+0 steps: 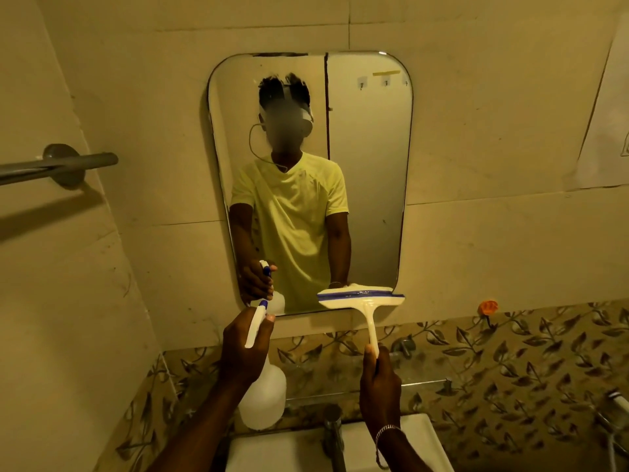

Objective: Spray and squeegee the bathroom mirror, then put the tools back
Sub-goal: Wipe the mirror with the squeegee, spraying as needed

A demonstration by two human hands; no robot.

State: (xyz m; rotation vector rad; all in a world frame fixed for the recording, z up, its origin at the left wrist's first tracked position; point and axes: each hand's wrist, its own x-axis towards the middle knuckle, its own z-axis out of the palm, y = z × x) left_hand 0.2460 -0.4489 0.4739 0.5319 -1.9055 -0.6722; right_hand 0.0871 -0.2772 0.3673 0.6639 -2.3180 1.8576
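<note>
A spray bottle (262, 386) is gripped by the left hand (246, 345); a squeegee (362, 301) is held against the mirror (371, 165) by the right hand (379, 386).

The squeegee (366, 301) lies against the lower right edge of the mirror (367, 165), the spray bottle (262, 396) is left of it before the lower left corner, the tap (333, 427) and sink (408, 434) are below, and a towel bar (68, 165) juts from the left wall.
</note>
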